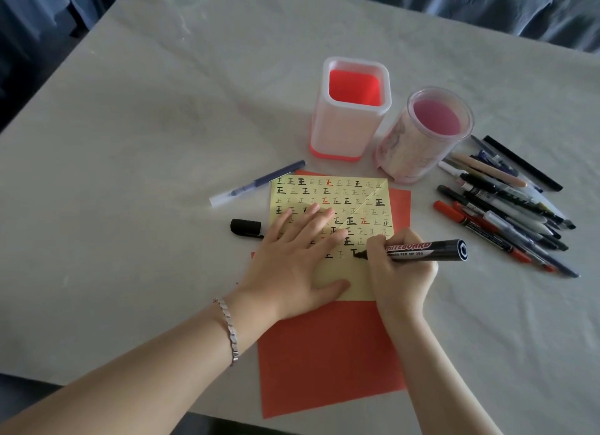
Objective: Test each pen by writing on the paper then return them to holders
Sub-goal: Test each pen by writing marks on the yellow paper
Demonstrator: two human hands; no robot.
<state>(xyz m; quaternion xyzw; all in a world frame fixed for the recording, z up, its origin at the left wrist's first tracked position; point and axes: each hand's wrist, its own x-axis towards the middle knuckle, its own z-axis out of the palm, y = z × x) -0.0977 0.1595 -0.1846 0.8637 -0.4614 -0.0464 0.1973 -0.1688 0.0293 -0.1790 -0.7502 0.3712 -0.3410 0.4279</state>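
Whiteboard marker (425,250) tip down on yellow paper (357,195).
Right hand (401,273) grips the marker, its tip touching the lowest row of written characters. Left hand (292,259) lies flat with straight fingers, pressing the paper, which sits on a red sheet (324,353). Black cap (245,226) just left of paper; blue pen (259,182) near its top-left corner. Square holder (352,135) and round holder (418,148) stand behind; pen pile (506,207) lies right.
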